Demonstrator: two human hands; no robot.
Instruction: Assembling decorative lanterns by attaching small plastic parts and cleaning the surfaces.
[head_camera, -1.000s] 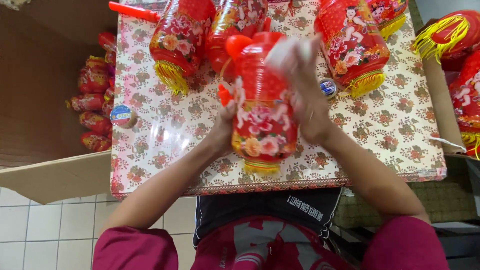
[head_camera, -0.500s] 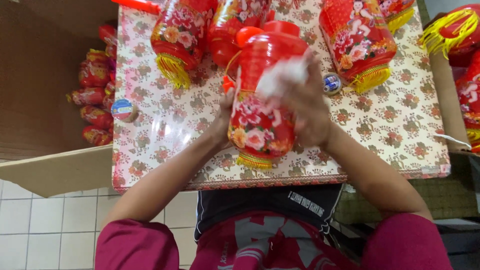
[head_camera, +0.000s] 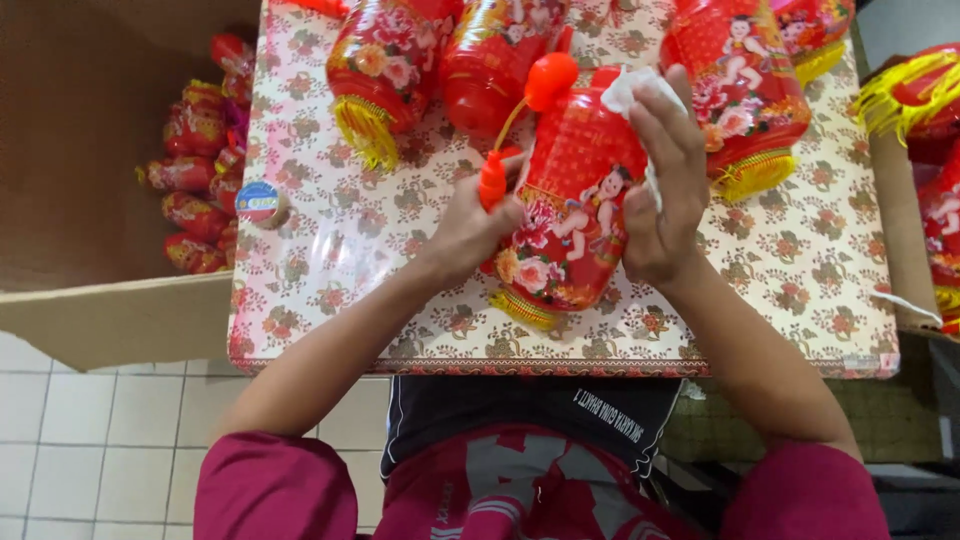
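Head view, looking down: fingers (head_camera: 668, 120) of the right hand (head_camera: 660, 195) lie stretched and close together over the upper right side of a red lantern (head_camera: 575, 195), pressing a crumpled white cloth (head_camera: 628, 90) against it. Fingers of the left hand (head_camera: 470, 225) are curled around the lantern's left side, just beside a small orange plastic handle (head_camera: 492, 180); a thin yellow wire runs from there up to an orange knob (head_camera: 551, 80) at the lantern's top. The lantern is held tilted just above the middle of the table (head_camera: 330, 240), its gold fringe (head_camera: 520, 308) pointing toward the person, its printed side showing flowers and a child figure. A floral plastic cloth covers the table. Beyond the hands lie three more red lanterns with gold fringes: one at upper left (head_camera: 385, 65), one in the middle (head_camera: 495, 65), one at upper right (head_camera: 745, 90). A round roll of tape (head_camera: 260, 203) sits near the table's left edge. A cardboard box (head_camera: 90, 200) to the left holds a heap of folded red lanterns (head_camera: 200, 180). Further lanterns with yellow fringe (head_camera: 915, 95) lie at the far right.
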